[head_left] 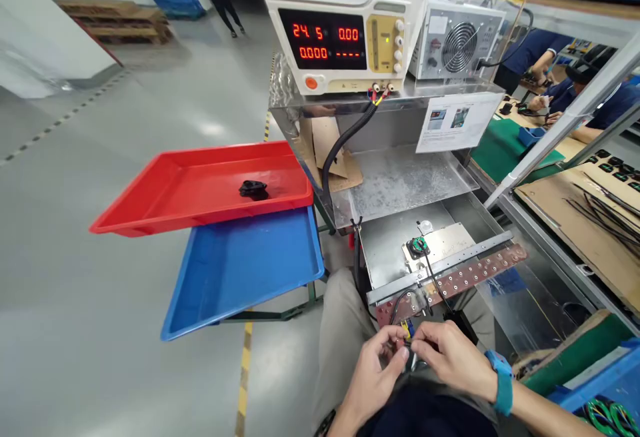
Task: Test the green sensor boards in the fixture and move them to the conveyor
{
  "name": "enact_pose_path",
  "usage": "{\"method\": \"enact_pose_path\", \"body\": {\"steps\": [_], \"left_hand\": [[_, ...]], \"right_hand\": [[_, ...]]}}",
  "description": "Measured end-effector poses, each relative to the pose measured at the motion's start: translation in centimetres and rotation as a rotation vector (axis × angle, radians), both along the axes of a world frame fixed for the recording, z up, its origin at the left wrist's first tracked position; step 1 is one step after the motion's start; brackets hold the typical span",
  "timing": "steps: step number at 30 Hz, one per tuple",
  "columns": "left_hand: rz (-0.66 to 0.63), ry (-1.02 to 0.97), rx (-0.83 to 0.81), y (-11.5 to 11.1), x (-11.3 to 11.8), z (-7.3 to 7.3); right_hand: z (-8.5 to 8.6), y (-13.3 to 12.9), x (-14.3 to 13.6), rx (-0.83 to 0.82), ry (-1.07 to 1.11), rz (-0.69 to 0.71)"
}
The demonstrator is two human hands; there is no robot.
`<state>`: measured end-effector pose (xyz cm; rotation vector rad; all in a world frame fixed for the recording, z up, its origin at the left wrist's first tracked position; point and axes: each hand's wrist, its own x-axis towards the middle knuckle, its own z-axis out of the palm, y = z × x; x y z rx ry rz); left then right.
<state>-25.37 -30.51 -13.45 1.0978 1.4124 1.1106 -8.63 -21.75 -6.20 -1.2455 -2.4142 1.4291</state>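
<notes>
My left hand (375, 370) and my right hand (453, 360) meet above my lap, fingertips pinched close together. Between them is a small cable end, with a red bit at the left fingertips; fine detail is hidden by the fingers. A yellow and blue connector (407, 328) shows just beyond the fingertips. In front, a round green circuit board (419, 246) in a black housing sits on a metal plate (453, 242). Its black cable (434, 277) runs over a brown riveted strip (475, 276) towards my right hand. A black block (463, 325) is partly hidden behind that hand.
A power supply (340, 40) with red digits stands on the shelf above. To the left, a red tray (200, 180) holds a black item (253, 189), over a blue tray (250, 257). Co-workers (600, 100) sit at the right bench, near black cables (607, 214) on cardboard.
</notes>
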Motion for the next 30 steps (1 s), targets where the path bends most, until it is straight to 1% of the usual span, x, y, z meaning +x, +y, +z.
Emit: {"method": "enact_pose_path", "body": {"steps": [3, 5, 9, 14, 17, 22, 30], "left_hand": [[0.152, 0.145, 0.001, -1.2, 0.0, -1.2], [0.204, 0.265, 0.04, -1.7, 0.2, -1.7], [0.176, 0.439, 0.116, -2.4, 0.8, -2.1], [0.134, 0.639, 0.205, -2.4, 1.6, -2.3], [0.138, 0.733, 0.263, -2.3, 1.8, -2.3], [0.144, 0.773, 0.277, -2.2, 1.8, -2.2], [0.146, 0.811, 0.276, -2.1, 1.9, -2.4]], "right_hand": [[-1.7, -0.3, -0.8, 0.066, -0.074, -0.005], [-2.6, -0.2, -1.3, 0.086, -0.106, -0.018], [-3.6, 0.2, -2.1, 0.098, -0.139, -0.023], [-4.1, 0.7, -2.9, 0.102, -0.184, -0.026], [-4.3, 0.9, -3.2, 0.121, -0.191, -0.009], [-4.5, 1.0, -3.4, 0.16, -0.229, 0.014], [-4.9, 1.0, -3.4, 0.201, -0.258, 0.045]]}}
